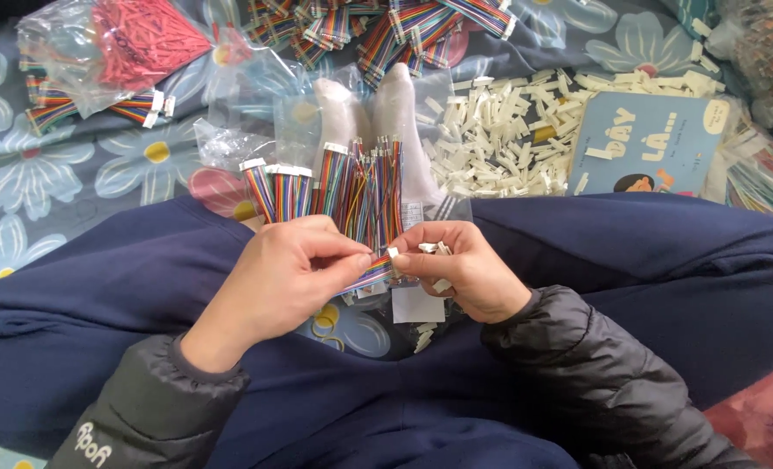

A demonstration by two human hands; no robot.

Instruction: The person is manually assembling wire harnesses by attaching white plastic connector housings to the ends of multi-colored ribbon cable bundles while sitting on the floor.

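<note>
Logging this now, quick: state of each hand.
Left hand: closed, pinching a multicoloured ribbon cable by its end.
Right hand: closed, holding small white plastic connectors, fingertips meeting the cable end.

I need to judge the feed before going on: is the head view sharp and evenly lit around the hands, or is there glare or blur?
Head view: soft, even daylight, no hard shadows. Left hand, right hand and the rainbow ribbon wire pinched between them are sharp. Mild glare on the clear plastic bags at upper left. Frame edges bow slightly from the wide lens. The white connector pile reads bright but not washed out.
</note>
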